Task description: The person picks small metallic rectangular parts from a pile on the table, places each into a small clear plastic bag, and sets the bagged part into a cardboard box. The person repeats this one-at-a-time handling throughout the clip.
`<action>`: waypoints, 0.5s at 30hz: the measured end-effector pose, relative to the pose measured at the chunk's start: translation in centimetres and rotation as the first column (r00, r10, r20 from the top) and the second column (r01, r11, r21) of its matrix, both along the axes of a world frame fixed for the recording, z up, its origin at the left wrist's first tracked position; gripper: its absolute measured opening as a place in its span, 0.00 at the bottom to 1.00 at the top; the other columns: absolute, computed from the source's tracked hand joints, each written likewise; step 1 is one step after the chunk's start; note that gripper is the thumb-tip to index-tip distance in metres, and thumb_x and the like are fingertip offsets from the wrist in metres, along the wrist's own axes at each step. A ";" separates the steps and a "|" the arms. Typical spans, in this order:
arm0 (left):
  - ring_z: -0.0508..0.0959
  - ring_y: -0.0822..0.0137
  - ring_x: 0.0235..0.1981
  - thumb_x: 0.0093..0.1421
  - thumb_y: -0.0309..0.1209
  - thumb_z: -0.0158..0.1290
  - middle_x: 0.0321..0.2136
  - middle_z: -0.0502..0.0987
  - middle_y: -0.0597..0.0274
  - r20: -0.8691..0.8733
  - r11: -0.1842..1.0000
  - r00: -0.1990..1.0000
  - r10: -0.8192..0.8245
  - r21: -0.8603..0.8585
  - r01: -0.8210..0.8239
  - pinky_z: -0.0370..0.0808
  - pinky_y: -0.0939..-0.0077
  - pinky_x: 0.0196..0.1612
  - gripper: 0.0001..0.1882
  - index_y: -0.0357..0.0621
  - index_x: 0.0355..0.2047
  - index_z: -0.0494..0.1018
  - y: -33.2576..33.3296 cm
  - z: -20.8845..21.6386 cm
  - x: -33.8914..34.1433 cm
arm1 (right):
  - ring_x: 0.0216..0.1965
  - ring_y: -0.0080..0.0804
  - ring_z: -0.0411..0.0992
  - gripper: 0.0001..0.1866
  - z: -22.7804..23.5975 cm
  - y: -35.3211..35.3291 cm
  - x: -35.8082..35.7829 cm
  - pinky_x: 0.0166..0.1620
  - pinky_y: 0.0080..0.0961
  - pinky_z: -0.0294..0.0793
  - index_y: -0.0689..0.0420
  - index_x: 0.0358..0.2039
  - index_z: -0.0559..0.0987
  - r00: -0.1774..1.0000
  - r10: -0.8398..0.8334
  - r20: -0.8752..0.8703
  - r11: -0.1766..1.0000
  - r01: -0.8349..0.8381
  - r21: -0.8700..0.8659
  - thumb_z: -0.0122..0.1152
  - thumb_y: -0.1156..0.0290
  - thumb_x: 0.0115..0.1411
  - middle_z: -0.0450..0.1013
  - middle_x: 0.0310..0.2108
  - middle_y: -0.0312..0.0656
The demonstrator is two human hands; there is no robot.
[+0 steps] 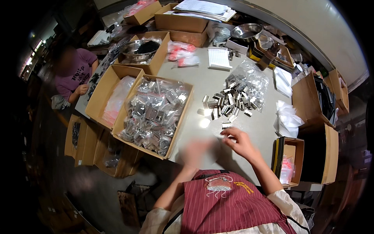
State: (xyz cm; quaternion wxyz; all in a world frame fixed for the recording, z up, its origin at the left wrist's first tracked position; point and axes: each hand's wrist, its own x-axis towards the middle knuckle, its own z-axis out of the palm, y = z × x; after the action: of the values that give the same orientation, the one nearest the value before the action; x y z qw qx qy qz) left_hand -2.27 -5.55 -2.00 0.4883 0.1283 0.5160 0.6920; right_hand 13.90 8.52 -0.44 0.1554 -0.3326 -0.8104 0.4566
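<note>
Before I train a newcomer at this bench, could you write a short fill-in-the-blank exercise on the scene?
1. The blurred hand is the wearer's ____ hand.
2. The loose metal pieces lie to the ____ of the box of bagged metal parts.
3. The metal bowl on the left holds something coloured ____.

Missing words: left; right; black.

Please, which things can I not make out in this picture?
Head view:
Left hand: blurred; fingers and grip unclear.
Right hand: any item at its fingertips too small.
Bagged metal pieces: lower ones hidden under others.
Larger lower-right cardboard box: inside lost in shadow.
</note>
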 end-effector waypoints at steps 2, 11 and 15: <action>0.72 0.81 0.25 0.61 0.22 0.58 0.24 0.75 0.71 0.041 0.998 0.999 -0.022 0.052 0.020 0.69 0.84 0.30 0.07 0.42 0.26 0.74 0.6 1.1 0.6 | 0.44 0.26 0.75 0.12 1.8 -1.5 0.5 0.45 0.25 0.78 0.60 0.45 0.81 0.997 -0.027 -0.075 0.949 0.002 -0.316 0.63 0.72 0.61 0.77 0.44 0.39; 0.78 0.73 0.32 0.65 0.34 0.56 0.33 0.79 0.65 -0.222 0.940 0.925 -0.309 0.074 0.332 0.74 0.75 0.35 0.09 0.42 0.38 0.79 1.1 1.7 -0.6 | 0.43 0.22 0.75 0.11 3.7 -3.3 1.6 0.43 0.21 0.77 0.63 0.44 0.80 0.976 -0.125 -0.179 0.906 0.038 -0.422 0.63 0.73 0.62 0.76 0.43 0.38; 0.77 0.73 0.30 0.63 0.37 0.58 0.30 0.78 0.65 -0.312 0.958 0.909 -0.278 -0.021 0.286 0.73 0.73 0.32 0.11 0.41 0.35 0.79 0.9 1.2 -0.1 | 0.41 0.24 0.76 0.11 4.3 -3.7 1.4 0.44 0.23 0.79 0.64 0.42 0.80 0.977 -0.107 -0.184 0.929 0.032 -0.370 0.64 0.72 0.61 0.76 0.41 0.39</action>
State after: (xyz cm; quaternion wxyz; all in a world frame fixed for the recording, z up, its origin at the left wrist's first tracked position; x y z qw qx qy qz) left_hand -2.40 -4.64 -0.75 0.4937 0.3153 0.5537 0.5918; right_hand 15.32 4.83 3.84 0.1881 -0.3365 -0.6794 0.6243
